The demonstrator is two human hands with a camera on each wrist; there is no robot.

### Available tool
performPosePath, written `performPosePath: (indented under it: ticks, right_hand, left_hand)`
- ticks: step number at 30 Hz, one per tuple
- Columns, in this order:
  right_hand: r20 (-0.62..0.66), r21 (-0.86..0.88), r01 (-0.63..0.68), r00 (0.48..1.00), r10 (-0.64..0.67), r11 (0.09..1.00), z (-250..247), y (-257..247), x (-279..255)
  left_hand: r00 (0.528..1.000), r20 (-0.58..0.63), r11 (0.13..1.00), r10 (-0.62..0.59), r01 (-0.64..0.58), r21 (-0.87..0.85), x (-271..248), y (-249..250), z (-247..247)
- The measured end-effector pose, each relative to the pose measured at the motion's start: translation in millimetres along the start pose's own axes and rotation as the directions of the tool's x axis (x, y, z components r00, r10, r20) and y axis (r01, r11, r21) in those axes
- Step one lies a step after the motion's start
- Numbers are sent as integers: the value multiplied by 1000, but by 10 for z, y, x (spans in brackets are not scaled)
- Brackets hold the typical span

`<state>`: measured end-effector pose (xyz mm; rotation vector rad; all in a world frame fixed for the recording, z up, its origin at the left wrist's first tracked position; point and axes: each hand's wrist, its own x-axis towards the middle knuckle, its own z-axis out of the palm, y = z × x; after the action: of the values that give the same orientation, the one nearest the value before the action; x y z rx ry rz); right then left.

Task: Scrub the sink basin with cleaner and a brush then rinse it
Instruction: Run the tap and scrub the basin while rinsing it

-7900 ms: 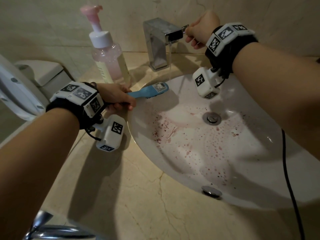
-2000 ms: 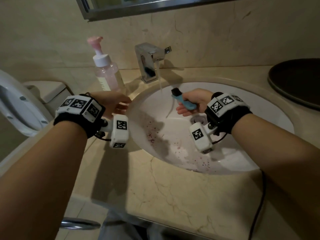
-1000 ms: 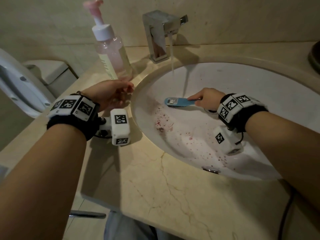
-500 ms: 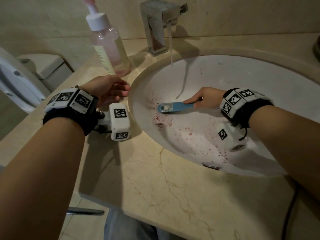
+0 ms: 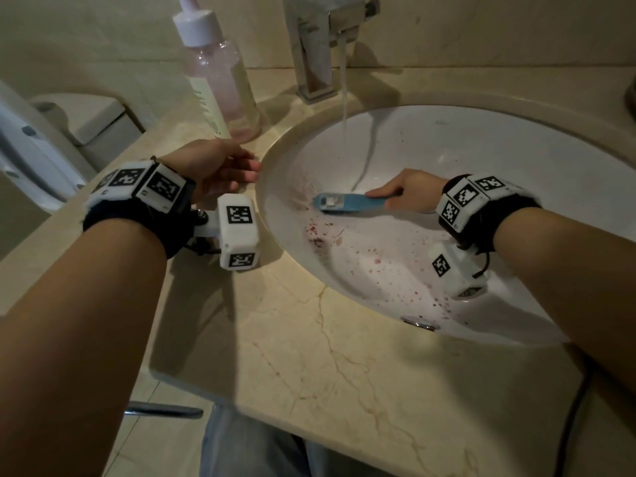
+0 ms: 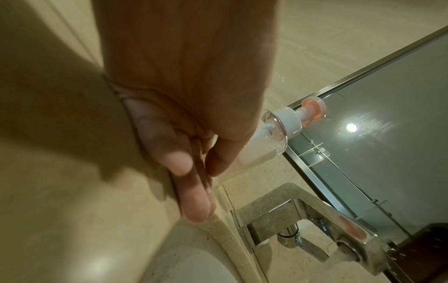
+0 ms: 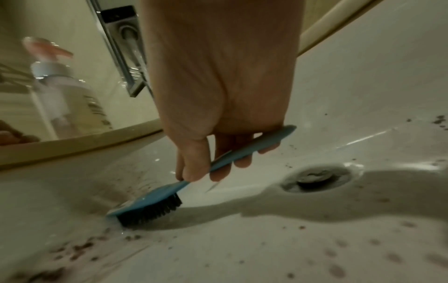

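Observation:
My right hand [image 5: 404, 194] grips the handle of a blue brush [image 5: 347, 202] with black bristles [image 7: 150, 211], pressed against the left inner wall of the white sink basin [image 5: 481, 146]. Reddish-purple specks [image 5: 378, 261] spatter the basin's left and front slopes. The drain [image 7: 315, 177] lies right of the brush. Water runs from the chrome faucet [image 5: 320, 46] in a thin stream [image 5: 344, 94]. My left hand [image 5: 220, 166] rests on the counter at the sink's left rim, fingers straight, holding nothing [image 6: 194, 208]. The pink pump bottle of cleaner [image 5: 220, 84] stands just behind it.
The beige marble counter [image 5: 309, 356] surrounds the sink. A toilet tank [image 5: 86, 118] sits beyond the counter's left end. A mirror edge [image 6: 363, 134] runs above the faucet. The overflow hole [image 5: 420, 323] is at the basin's near wall. A black cable [image 5: 571, 418] hangs at right.
The brush has slid left and down the basin's left wall over the last second. My left hand stays on the counter by the rim. Water keeps running.

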<state>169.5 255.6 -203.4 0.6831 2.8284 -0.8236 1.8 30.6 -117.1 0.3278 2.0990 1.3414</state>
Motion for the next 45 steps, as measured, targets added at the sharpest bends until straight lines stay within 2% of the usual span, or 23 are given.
performPosePath:
  ticks: [3, 5, 8, 10, 13, 17, 19, 22, 25, 28, 31, 34, 37, 41, 43, 45]
  right_hand:
    - [52, -19, 103, 993, -102, 994, 12, -146, -14]
    - [-7, -31, 112, 994, -112, 993, -2, -190, -16]
    - [-206, -87, -17, 978, -1, 996, -17, -175, 8]
    - [-275, -111, -95, 959, 62, 989, -26, -146, 35]
    - [-264, -98, -110, 961, 80, 989, -25, -138, 37]
    - [-129, -120, 36, 990, -51, 992, -5, -227, 3]
    - [-121, -136, 69, 989, -85, 988, -12, -288, -12]
    - [-286, -117, 2, 958, -36, 993, -34, -323, 14]
    - [-394, 29, -77, 916, 82, 997, -57, -323, 72]
    - [-350, 71, -34, 935, 57, 997, -35, -324, 81]
    - [-186, 25, 86, 979, -80, 996, -15, -348, 44]
    - [-72, -6, 165, 984, -165, 986, -34, -383, 13]
    - [-134, -28, 158, 978, -161, 987, -43, -383, 24]
    - [-324, 69, 0, 946, 22, 998, -50, -337, 76]
    - [-313, 78, -24, 949, 47, 997, -63, -328, 76]
    - [-260, 78, 6, 965, 15, 997, -67, -338, 46]
  left_hand:
    - [1000, 0, 1000, 6, -6, 0, 5, -4, -4]
    - [1000, 1, 1000, 8, -8, -2, 7, -7, -6]
    - [1000, -1, 1000, 13, -13, -3, 8, -5, -8]
    - [1000, 1, 1000, 16, -16, -5, 9, -5, -6]
    - [1000, 0, 1000, 17, -17, -10, 14, -8, -8]
    - [1000, -4, 1000, 18, -18, -13, 21, -13, -17]
    - [1000, -2, 1000, 18, -18, -12, 18, -13, -21]
    - [1000, 0, 1000, 17, -17, -11, 16, -12, -26]
    - [1000, -4, 1000, 13, -13, -15, 16, -9, -33]
    - [1000, -7, 1000, 9, -9, -10, 19, -10, -28]
    - [1000, -10, 1000, 10, -10, -8, 19, -11, -23]
    - [1000, -13, 1000, 5, -5, -10, 24, -12, -30]
    - [1000, -13, 1000, 3, -3, -12, 31, -13, -29]
    - [1000, -16, 1000, 6, -6, -4, 35, -16, -27]
    - [1000, -17, 1000, 8, -8, -5, 35, -17, -27]
    - [1000, -13, 1000, 12, -12, -6, 32, -11, -25]
